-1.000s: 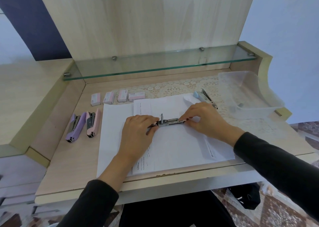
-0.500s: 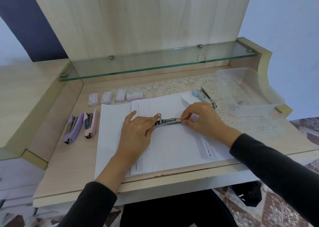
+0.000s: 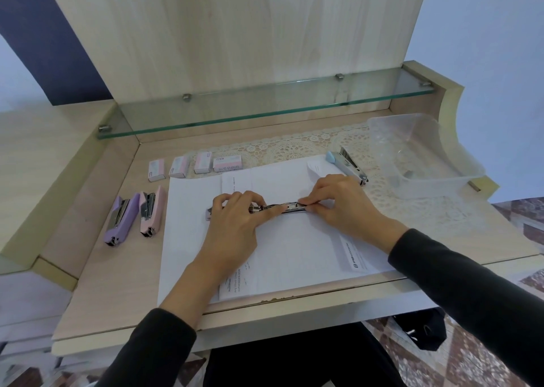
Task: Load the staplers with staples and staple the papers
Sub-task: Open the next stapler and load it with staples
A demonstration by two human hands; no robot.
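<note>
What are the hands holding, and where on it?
Opened silver metal stapler: left hand holds its left part, right hand pinches its right end.

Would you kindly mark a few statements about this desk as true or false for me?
1. The left hand and right hand hold the metal stapler on the papers. True.
2. The purple stapler and pink stapler lie right of the papers. False: they lie left of them.
3. Four staple boxes sit behind the papers. True.
4. The blue stapler lies inside the plastic tub. False: it lies outside it, on the lace mat.
</note>
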